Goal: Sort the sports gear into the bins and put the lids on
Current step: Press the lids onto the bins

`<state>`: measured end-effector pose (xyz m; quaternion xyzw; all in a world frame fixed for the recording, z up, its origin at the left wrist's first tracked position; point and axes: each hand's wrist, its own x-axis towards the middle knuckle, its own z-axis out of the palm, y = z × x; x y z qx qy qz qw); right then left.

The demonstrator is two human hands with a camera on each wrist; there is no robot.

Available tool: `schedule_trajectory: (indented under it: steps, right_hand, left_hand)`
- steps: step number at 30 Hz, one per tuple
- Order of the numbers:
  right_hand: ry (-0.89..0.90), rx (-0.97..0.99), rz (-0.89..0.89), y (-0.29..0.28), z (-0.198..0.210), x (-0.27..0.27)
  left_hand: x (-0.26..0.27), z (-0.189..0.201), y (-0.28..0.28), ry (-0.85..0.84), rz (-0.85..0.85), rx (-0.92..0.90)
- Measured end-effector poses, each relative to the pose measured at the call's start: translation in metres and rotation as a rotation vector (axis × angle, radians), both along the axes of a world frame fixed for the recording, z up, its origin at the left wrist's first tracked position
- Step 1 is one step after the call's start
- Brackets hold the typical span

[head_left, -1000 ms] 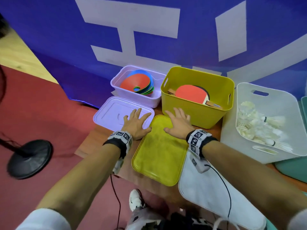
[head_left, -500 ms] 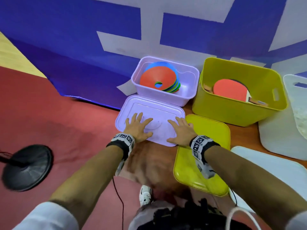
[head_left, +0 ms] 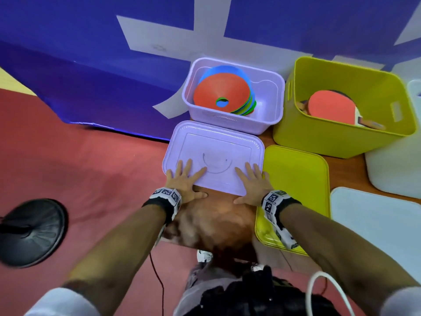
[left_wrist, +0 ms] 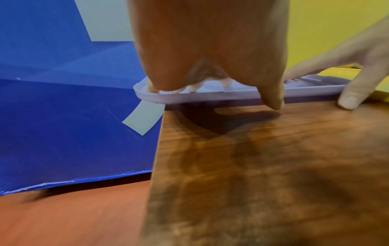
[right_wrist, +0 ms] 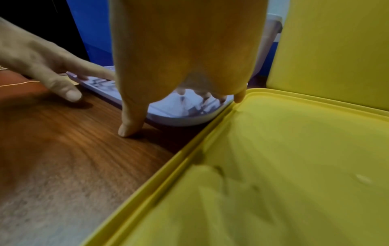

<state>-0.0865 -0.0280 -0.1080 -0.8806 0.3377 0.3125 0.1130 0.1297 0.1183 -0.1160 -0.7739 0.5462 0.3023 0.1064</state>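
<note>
Looking down, head view: left hand (head_left: pixel 182 181) & right hand (head_left: pixel 251 184), fingers spread flat on the near edge of a flat lilac plastic lid (head_left: pixel 214 156) lying on the brown wooden table (head_left: pixel 218 215), just in front of the open lilac plastic bin (head_left: pixel 268 106) holding flat orange, green & blue disc cones (head_left: pixel 222 93). Yellow plastic lid (head_left: pixel 296 179) sits beside it. Left wrist view adds: lid corner overhangs the table edge, thumbs on the wood. Right wrist view adds: little finger touches the yellow lid's rim.

Sports hall; red court floor (head_left: pixel 95 169); blue banner (head_left: pixel 68 53).
</note>
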Motion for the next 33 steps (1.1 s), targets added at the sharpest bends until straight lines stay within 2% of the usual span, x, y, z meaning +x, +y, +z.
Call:
schedule_trajectory:
  steps: [9,14,17,22,27,33]
  right_hand:
    - [-0.097,0.011,0.013,0.001,0.010,-0.007]
    - [-0.254,-0.011,0.016,-0.009,0.029,-0.016]
    - [-0.350,-0.085,0.019,-0.014,0.048,-0.017]
    - [-0.565,-0.243,-0.101,-0.026,0.079,-0.014]
    - [-0.734,-0.377,-0.124,-0.042,0.096,0.006]
    - [-0.743,-0.439,-0.218,-0.057,0.111,0.029]
  left_hand:
    - [0.003,0.002,-0.003,0.021,-0.001,-0.014]
    - [0.006,0.016,-0.007,-0.042,-0.001,-0.113]
    - [0.006,0.033,-0.013,-0.112,0.031,-0.234]
    - [0.015,0.067,-0.040,-0.240,0.018,-0.442]
    - [0.023,0.103,-0.071,-0.320,0.029,-0.507]
    - [0.037,0.109,-0.089,-0.361,0.149,-0.589]
